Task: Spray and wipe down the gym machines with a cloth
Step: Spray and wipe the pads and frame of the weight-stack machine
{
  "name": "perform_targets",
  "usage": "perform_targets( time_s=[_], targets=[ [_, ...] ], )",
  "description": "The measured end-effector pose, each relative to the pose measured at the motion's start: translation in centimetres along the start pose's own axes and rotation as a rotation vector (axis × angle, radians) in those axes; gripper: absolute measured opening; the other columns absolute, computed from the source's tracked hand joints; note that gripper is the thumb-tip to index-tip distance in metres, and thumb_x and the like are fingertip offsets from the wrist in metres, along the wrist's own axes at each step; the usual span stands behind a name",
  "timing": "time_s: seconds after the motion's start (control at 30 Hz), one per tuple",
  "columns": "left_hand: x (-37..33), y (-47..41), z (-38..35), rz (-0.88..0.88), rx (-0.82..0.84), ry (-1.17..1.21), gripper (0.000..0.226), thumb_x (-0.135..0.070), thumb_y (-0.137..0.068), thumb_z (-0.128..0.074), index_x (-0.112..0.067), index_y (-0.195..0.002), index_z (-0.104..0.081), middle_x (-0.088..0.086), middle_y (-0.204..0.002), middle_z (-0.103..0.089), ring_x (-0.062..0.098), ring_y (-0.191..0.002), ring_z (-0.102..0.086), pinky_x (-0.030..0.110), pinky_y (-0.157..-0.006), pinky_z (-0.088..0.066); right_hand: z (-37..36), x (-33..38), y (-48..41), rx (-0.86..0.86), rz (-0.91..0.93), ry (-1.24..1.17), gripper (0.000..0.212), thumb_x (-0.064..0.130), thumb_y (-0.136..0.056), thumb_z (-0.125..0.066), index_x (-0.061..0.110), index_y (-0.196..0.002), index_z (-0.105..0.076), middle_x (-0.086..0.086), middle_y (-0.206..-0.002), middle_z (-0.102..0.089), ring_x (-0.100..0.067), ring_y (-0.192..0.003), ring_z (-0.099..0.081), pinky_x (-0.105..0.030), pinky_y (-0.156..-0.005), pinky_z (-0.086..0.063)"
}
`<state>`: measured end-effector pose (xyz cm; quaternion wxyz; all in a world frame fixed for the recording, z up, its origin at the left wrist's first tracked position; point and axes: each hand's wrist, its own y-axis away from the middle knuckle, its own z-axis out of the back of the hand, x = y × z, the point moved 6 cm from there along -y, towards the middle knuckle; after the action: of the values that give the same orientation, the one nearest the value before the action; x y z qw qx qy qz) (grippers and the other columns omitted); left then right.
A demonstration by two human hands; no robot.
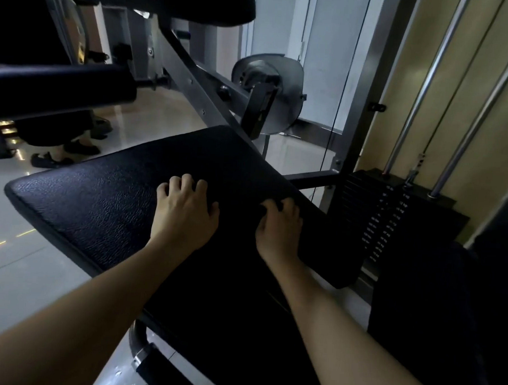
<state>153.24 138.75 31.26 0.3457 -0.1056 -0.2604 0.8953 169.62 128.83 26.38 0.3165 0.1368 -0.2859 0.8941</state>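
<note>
Head view: L hand (pixel 184 209) rests on machine's black seat pad (pixel 99 202), fingers loosely bent, tips touching pad. R hand (pixel 279 226) just beside it, nr pad's right edge, fingers curled. Too dark; we can't tell what they grip, if anything.

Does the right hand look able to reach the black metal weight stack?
Probably yes: the right hand rests on the black textured seat pad, with nothing between it and the weight stack.

Both hands (pixel 184 215) (pixel 279 226) on black seat pad (pixel 99 202)
</note>
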Motion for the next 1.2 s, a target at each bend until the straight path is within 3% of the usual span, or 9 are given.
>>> perform_targets(
  time_s=[0.2,0.4,0.63,0.7,0.77,0.93,1.07,1.2],
  targets=[
    [0.1,-0.2,-0.2,-0.005,-0.012,0.021,0.041,-0.051,-0.096,-0.045,-0.016,-0.115,-0.058,0.009,-0.112,-0.054,0.031,-0.106,-0.049,0.049,-0.099,-0.039,0.3,-6.7,-6.9,0.082,-0.203,0.061,0.047,0.009,-0.091,-0.052,0.017,-0.137,-0.048,-0.019,-0.141,-0.043,-0.039,-0.132,-0.039,-0.049,-0.109,-0.035],
    [0.1,0.2,0.0,-0.012,0.004,0.036,0.045,-0.052,-0.096,-0.044,-0.016,-0.12,-0.057,0.01,-0.116,-0.054,0.031,-0.109,-0.05,0.049,-0.101,-0.039,2.6,-15.0,-2.5,0.092,-0.501,0.214,0.057,0.026,-0.095,-0.058,0.011,-0.145,-0.036,-0.021,-0.148,-0.036,-0.039,-0.136,-0.036,-0.05,-0.109,-0.033],
    [0.3,0.3,0.4,-0.013,0.018,0.07,0.044,-0.051,-0.095,-0.044,-0.016,-0.119,-0.058,0.009,-0.115,-0.054,0.029,-0.11,-0.049,0.048,-0.103,-0.039,3.6,-18.3,1.2,0.062,-0.699,0.149,0.044,0.016,-0.096,-0.051,0.008,-0.138,-0.04,-0.027,-0.148,-0.031,-0.045,-0.135,-0.032,-0.055,-0.11,-0.033],
    [0.4,0.2,0.2,-0.006,0.013,0.072,0.044,-0.05,-0.095,-0.044,-0.016,-0.119,-0.058,0.009,-0.115,-0.054,0.03,-0.109,-0.049,0.048,-0.103,-0.039,2.7,-18.3,0.4,0.045,-0.797,0.018,0.048,0.016,-0.1,-0.046,0.005,-0.146,-0.036,-0.028,-0.154,-0.025,-0.045,-0.142,-0.023,-0.055,-0.118,-0.024],
    [0.3,0.2,-0.1,-0.013,0.015,0.078,0.043,-0.05,-0.096,-0.043,-0.016,-0.117,-0.058,0.009,-0.114,-0.054,0.03,-0.109,-0.049,0.049,-0.103,-0.038,1.8,-17.8,-0.7,0.055,-0.848,0.019,0.053,0.028,-0.104,-0.036,0.005,-0.151,-0.033,-0.025,-0.157,-0.027,-0.041,-0.145,-0.023,-0.054,-0.121,-0.016],
    [0.2,-0.1,-0.6,-0.004,0.0,0.041,0.042,-0.051,-0.095,-0.041,-0.016,-0.115,-0.055,0.009,-0.112,-0.052,0.03,-0.107,-0.048,0.049,-0.102,-0.038,0.0,-11.4,-6.4,0.127,-0.714,-0.045,0.06,0.044,-0.104,-0.026,0.007,-0.148,-0.042,-0.02,-0.151,-0.041,-0.041,-0.139,-0.036,-0.058,-0.119,-0.019],
    [0.1,-0.2,-0.7,-0.009,-0.014,0.007,0.043,-0.052,-0.094,-0.043,-0.016,-0.114,-0.055,0.01,-0.11,-0.052,0.031,-0.105,-0.048,0.05,-0.099,-0.038,-3.1,-2.8,-10.8,0.233,-0.408,-0.112,0.067,0.053,-0.096,-0.033,0.006,-0.139,-0.054,-0.022,-0.144,-0.05,-0.04,-0.133,-0.045,-0.052,-0.115,-0.027],
    [0.0,-0.4,-0.6,0.004,-0.018,-0.012,0.044,-0.054,-0.093,-0.043,-0.018,-0.115,-0.054,0.009,-0.111,-0.053,0.03,-0.106,-0.048,0.05,-0.099,-0.039,-4.5,2.8,-10.0,0.3,-0.102,-0.2,0.067,0.05,-0.103,-0.033,0.01,-0.156,-0.029,-0.014,-0.165,-0.02,-0.028,-0.152,-0.017,-0.049,-0.123,-0.007]
  ],
)
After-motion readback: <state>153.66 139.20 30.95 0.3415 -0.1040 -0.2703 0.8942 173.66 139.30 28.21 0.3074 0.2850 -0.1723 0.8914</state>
